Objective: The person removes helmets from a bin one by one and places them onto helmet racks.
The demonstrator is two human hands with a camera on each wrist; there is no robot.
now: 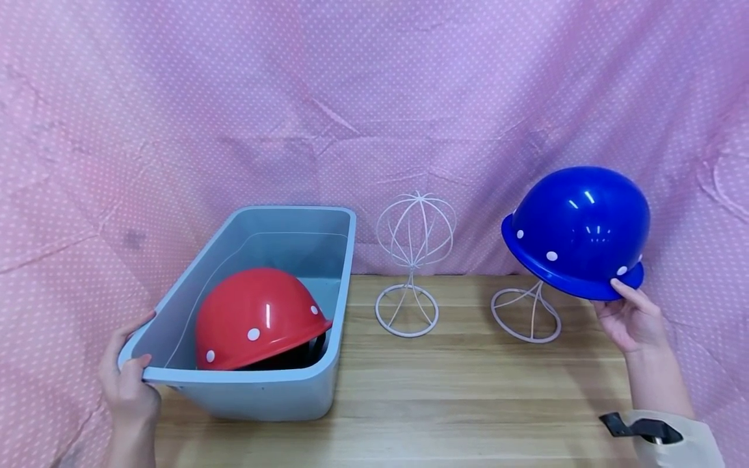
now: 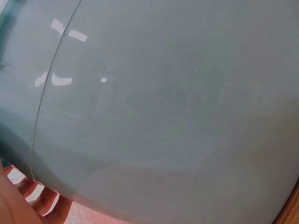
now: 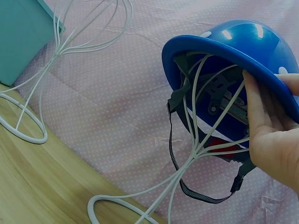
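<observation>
My right hand (image 1: 632, 318) pinches the brim of a blue hard hat (image 1: 585, 227), thumb outside and fingers tucked under the edge. The hat sits tilted over a white wire stand (image 1: 534, 315); in the right wrist view the stand's wires (image 3: 191, 154) run up inside the shell, and a chin strap (image 3: 201, 198) dangles below. At the left, my left hand (image 1: 129, 377) grips the near left corner of a grey plastic bin (image 1: 246, 376). Inside that bin lies a red hard hat (image 1: 257, 318), leaning toward the right wall. The left wrist view is filled by the bin's wall (image 2: 154, 107).
A second white wire stand (image 1: 414, 260) with a bare globe-shaped top stands between the bin and the blue hat. Everything rests on a wood-grain table (image 1: 421, 403). Behind hangs a pink dotted cloth (image 1: 374, 97).
</observation>
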